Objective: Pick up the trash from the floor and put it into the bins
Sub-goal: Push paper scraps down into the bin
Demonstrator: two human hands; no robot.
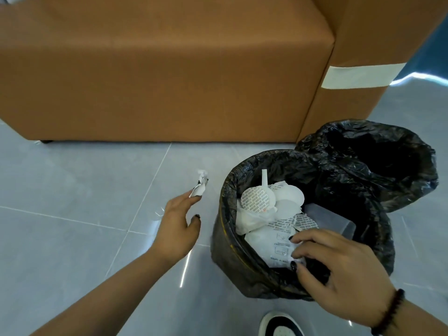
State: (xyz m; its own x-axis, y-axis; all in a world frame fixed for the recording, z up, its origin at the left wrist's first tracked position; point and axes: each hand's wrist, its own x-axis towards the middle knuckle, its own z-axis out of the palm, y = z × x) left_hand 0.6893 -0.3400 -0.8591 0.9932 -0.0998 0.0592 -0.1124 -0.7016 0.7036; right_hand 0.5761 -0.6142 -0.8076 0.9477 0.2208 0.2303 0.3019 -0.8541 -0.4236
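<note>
Reaching left, I am stretching my left hand [178,226] with fingers loosely spread toward a crumpled paper scrap [200,184] on the grey floor [72,190], fingertips touching it but not gripping. My right hand [339,265] is pinching a white wrapper [278,246] inside the near bin [242,263]. A second lined bin [375,161] is sitting just behind, beside a brown sofa [169,69].

text: we read none | round white foil seal [257,199]: rows of print, too small for us | flat white paper packet [278,247]: printed lines and boxes, blurred
</note>
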